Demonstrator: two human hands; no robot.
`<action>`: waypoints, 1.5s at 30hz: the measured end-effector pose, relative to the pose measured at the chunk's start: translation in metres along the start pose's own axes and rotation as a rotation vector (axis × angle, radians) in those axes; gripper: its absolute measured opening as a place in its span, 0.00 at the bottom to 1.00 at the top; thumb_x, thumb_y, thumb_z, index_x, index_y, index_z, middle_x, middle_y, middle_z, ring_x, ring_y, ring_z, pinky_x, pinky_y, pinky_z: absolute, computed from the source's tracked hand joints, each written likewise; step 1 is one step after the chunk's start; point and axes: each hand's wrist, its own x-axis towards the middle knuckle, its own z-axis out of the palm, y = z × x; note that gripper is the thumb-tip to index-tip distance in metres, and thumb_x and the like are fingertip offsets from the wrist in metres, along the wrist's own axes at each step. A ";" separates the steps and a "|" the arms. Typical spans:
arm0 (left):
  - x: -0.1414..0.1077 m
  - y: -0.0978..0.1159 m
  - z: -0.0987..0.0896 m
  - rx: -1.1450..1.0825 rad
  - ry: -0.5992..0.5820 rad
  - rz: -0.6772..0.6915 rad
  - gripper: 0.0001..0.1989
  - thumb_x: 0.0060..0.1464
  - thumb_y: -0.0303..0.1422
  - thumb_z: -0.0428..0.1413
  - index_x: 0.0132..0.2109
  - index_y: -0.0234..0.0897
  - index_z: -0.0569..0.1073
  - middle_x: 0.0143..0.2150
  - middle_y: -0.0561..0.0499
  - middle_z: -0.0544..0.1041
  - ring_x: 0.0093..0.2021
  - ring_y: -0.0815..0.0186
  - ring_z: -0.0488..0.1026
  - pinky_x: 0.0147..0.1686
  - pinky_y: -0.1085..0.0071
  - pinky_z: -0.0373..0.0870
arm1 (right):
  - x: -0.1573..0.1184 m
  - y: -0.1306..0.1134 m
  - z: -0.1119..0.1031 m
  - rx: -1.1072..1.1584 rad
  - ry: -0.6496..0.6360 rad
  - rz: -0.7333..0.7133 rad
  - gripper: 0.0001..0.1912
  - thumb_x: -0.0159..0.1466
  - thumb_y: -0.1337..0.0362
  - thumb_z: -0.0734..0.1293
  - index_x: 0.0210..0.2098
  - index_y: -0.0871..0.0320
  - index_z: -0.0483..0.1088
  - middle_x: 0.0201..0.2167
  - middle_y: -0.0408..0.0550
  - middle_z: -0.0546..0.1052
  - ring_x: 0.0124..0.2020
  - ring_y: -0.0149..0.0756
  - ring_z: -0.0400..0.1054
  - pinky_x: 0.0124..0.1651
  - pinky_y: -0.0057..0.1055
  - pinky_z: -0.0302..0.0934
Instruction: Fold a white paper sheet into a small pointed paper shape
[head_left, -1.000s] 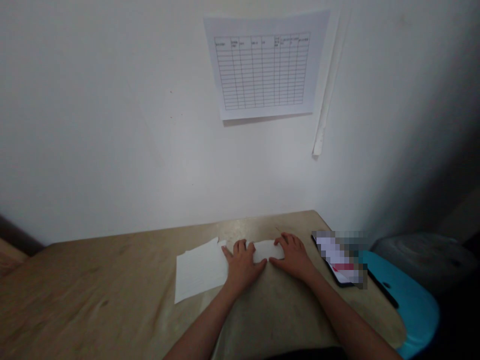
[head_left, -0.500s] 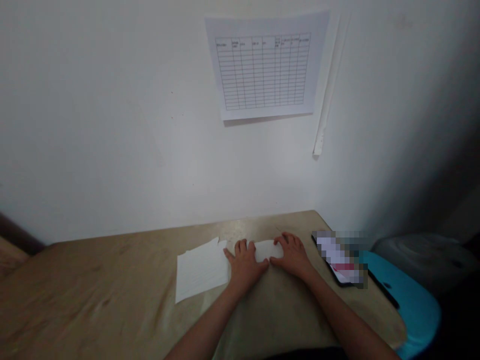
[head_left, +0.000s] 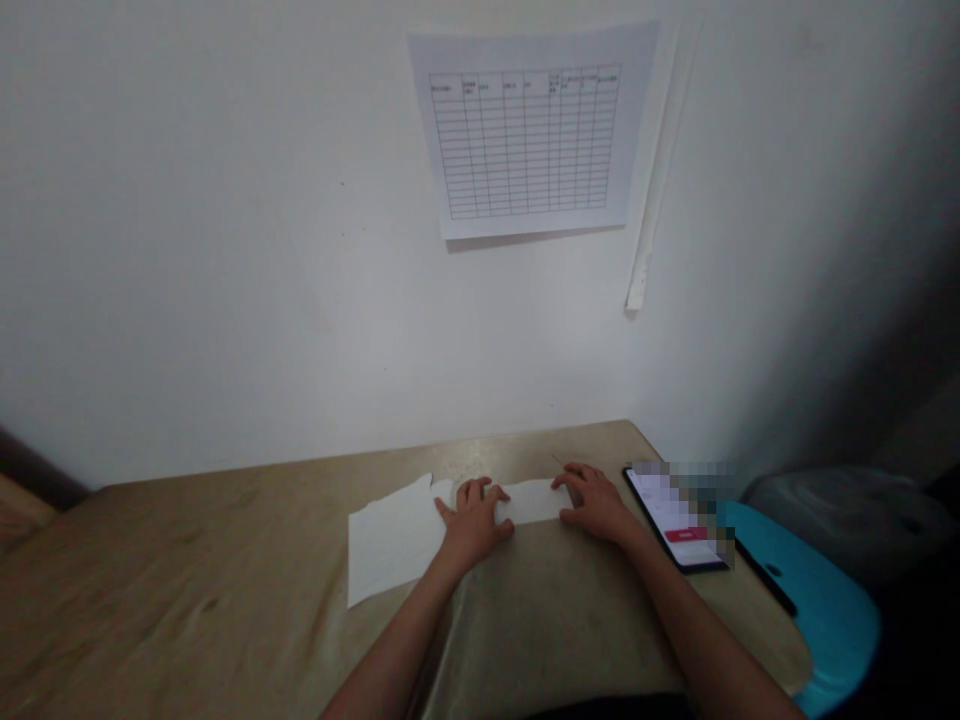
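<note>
A small folded-looking strip of white paper [head_left: 534, 502] lies flat across the table between my two hands. My left hand [head_left: 472, 523] holds its left end, thumb at the near edge and fingers at the far edge. At the right end, my right hand [head_left: 598, 505] has its thumb and fingers on the paper in the same way. A larger white sheet [head_left: 394, 540] with a torn, uneven top edge lies to the left, partly under or beside my left hand. Whether the strip and the sheet touch is hidden there.
The brown-covered table [head_left: 225, 580] stands against a white wall. To the right lies a phone [head_left: 686, 535], its screen lit and partly blurred. Beyond the table edge is a blue stool [head_left: 832, 600]. A printed table sheet [head_left: 532, 140] hangs on the wall.
My hands have moved apart along the paper strip, the left one to the left and the right one to the right. More of the strip now shows between them.
</note>
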 end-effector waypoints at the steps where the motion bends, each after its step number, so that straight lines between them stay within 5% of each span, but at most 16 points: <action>1: 0.000 -0.003 -0.002 -0.001 -0.023 0.009 0.21 0.53 0.39 0.56 0.55 0.52 0.70 0.69 0.48 0.59 0.70 0.46 0.48 0.59 0.22 0.38 | 0.000 0.003 -0.001 0.014 -0.002 -0.009 0.28 0.51 0.64 0.72 0.53 0.47 0.73 0.65 0.48 0.62 0.66 0.49 0.54 0.67 0.45 0.47; 14: -0.001 -0.026 -0.016 0.054 -0.143 0.166 0.28 0.56 0.33 0.53 0.62 0.60 0.66 0.73 0.53 0.55 0.72 0.45 0.45 0.60 0.23 0.35 | 0.001 0.027 -0.007 0.134 -0.056 -0.106 0.28 0.50 0.72 0.66 0.49 0.49 0.77 0.66 0.47 0.62 0.67 0.45 0.55 0.69 0.43 0.48; 24: -0.001 -0.019 -0.009 0.018 -0.047 0.207 0.25 0.54 0.47 0.60 0.58 0.55 0.70 0.70 0.52 0.62 0.72 0.44 0.49 0.62 0.24 0.29 | -0.005 0.015 -0.008 0.118 -0.039 -0.183 0.25 0.52 0.64 0.72 0.50 0.50 0.76 0.64 0.46 0.68 0.68 0.47 0.53 0.70 0.48 0.46; 31: 0.001 -0.022 -0.010 0.011 -0.035 0.230 0.25 0.56 0.45 0.60 0.60 0.57 0.69 0.70 0.53 0.64 0.71 0.45 0.52 0.62 0.24 0.27 | -0.008 0.013 -0.009 0.125 -0.030 -0.237 0.25 0.53 0.62 0.73 0.51 0.51 0.75 0.63 0.48 0.69 0.67 0.46 0.56 0.70 0.47 0.47; 38: 0.001 -0.024 -0.007 0.019 -0.008 0.264 0.21 0.57 0.45 0.59 0.58 0.59 0.71 0.69 0.55 0.64 0.70 0.45 0.53 0.60 0.23 0.27 | -0.013 0.003 -0.010 0.135 0.048 -0.312 0.08 0.59 0.62 0.70 0.37 0.53 0.79 0.58 0.50 0.73 0.62 0.44 0.62 0.66 0.42 0.54; 45: 0.000 -0.020 -0.003 -0.016 0.036 0.242 0.20 0.56 0.45 0.60 0.55 0.55 0.72 0.68 0.53 0.66 0.69 0.45 0.54 0.60 0.22 0.30 | -0.010 -0.002 -0.006 0.178 0.096 -0.417 0.07 0.64 0.62 0.68 0.37 0.55 0.79 0.54 0.52 0.75 0.60 0.44 0.62 0.66 0.45 0.54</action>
